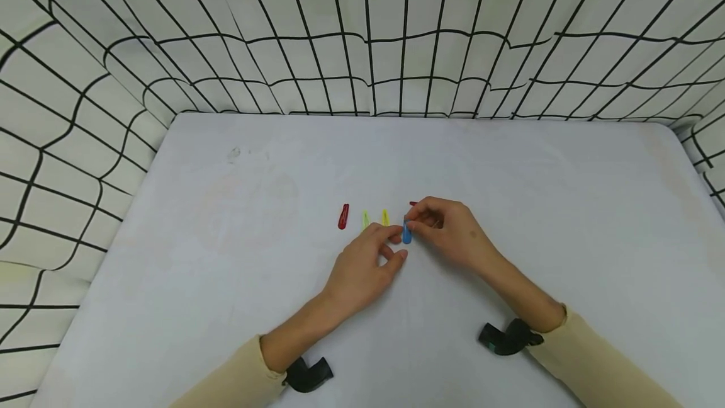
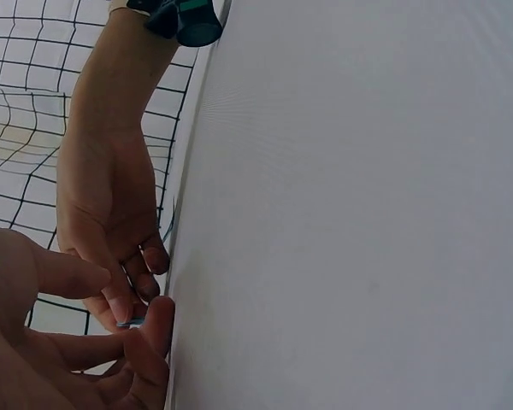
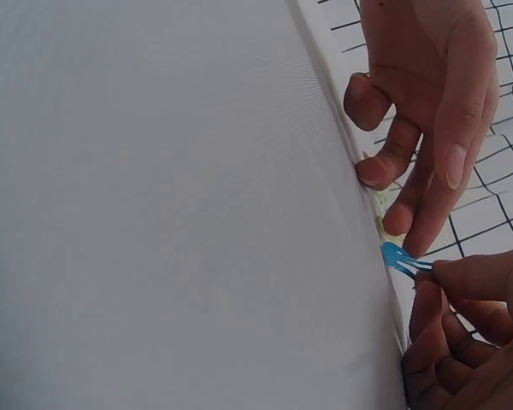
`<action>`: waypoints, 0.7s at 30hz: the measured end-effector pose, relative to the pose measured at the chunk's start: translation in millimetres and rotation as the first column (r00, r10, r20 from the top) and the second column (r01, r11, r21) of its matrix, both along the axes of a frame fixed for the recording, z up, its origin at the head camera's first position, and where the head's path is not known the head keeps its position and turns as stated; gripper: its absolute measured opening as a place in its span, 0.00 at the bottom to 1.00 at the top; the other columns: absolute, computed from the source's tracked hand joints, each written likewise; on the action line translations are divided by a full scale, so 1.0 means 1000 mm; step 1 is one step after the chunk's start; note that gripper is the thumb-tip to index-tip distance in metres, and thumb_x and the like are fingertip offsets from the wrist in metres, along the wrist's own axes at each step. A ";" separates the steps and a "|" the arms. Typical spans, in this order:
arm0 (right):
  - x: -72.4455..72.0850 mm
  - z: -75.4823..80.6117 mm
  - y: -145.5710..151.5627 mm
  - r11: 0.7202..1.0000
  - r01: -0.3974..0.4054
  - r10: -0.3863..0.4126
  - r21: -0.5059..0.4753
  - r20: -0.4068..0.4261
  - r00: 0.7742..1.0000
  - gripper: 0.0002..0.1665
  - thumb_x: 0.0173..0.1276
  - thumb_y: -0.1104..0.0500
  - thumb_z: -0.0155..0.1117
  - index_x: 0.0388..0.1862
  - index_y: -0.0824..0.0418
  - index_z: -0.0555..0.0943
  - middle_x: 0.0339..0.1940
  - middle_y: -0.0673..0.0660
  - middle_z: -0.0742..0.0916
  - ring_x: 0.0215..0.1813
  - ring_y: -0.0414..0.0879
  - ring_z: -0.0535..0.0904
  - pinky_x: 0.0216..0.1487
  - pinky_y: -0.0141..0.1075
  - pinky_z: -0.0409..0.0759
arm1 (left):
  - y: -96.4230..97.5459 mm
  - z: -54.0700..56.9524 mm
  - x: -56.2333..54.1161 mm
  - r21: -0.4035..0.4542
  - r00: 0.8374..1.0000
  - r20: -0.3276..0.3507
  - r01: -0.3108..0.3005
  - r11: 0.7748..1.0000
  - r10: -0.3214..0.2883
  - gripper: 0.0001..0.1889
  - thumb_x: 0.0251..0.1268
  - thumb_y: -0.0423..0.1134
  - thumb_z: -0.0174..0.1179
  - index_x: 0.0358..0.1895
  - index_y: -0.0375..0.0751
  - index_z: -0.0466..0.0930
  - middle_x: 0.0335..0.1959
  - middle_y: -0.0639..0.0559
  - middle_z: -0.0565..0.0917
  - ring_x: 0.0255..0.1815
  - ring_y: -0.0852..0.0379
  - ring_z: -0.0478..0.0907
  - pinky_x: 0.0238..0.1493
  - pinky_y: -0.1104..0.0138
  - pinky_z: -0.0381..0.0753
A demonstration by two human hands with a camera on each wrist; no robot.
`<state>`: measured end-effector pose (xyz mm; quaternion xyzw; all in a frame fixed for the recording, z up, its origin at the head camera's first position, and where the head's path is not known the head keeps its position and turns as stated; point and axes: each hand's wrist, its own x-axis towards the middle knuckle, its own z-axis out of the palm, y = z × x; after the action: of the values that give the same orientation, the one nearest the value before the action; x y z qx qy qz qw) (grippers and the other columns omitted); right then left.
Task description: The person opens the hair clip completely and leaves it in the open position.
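Observation:
A blue snap hair clip [image 1: 406, 233] stands out between the two hands, its rounded end toward the person. My right hand [image 1: 461, 235] pinches the narrow end of this clip between thumb and forefinger, as the right wrist view shows [image 3: 479, 299]. My left hand [image 1: 362, 269] is beside it with fingers loosely bent, the forefinger's tip right at the clip and the thumb apart from it. In the left wrist view only a sliver of the blue clip [image 2: 131, 323] shows among the fingers.
Beyond the hands lie a red hair clip [image 1: 343, 216], a yellow-green one [image 1: 365, 218] and a yellow one [image 1: 386, 217]. A red tip [image 1: 413, 203] peeks out behind the right hand. The white table [image 1: 170, 269] is bordered by white cloth with black grid lines [image 1: 340, 36].

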<state>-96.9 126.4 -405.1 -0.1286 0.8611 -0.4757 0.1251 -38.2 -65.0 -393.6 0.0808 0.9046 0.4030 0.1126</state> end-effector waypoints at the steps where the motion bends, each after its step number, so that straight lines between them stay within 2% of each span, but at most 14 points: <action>1: 0.000 0.000 0.000 1.000 0.000 0.000 0.002 0.003 1.000 0.05 0.71 0.61 0.72 0.45 0.56 0.88 0.52 0.57 0.92 0.44 0.45 0.88 0.46 0.31 0.81 | 0.000 0.000 0.000 -0.001 1.000 0.004 -0.001 1.000 0.001 0.20 0.74 0.42 0.62 0.65 0.41 0.81 0.52 0.55 0.84 0.45 0.60 0.85 0.45 0.64 0.79; 10: -0.004 0.000 -0.005 0.999 -0.004 0.004 0.038 0.001 1.000 0.05 0.71 0.61 0.71 0.45 0.56 0.88 0.38 0.53 0.91 0.38 0.42 0.85 0.43 0.32 0.79 | -0.001 0.000 -0.002 -0.020 1.000 0.027 0.001 1.000 0.000 0.22 0.74 0.43 0.62 0.66 0.39 0.80 0.50 0.55 0.83 0.44 0.60 0.84 0.42 0.66 0.78; 21: -0.006 -0.001 -0.005 0.998 -0.010 0.010 0.067 0.001 1.000 0.08 0.72 0.61 0.70 0.48 0.57 0.88 0.38 0.53 0.91 0.40 0.43 0.85 0.45 0.34 0.80 | -0.001 0.000 -0.002 -0.007 0.999 0.038 0.001 1.000 -0.001 0.23 0.75 0.43 0.62 0.67 0.37 0.78 0.52 0.52 0.83 0.45 0.59 0.83 0.43 0.66 0.79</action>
<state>-102.7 121.6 -405.8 -0.1283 0.8760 -0.4458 0.1319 -39.9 -66.4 -393.7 0.0731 0.9037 0.4014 0.1300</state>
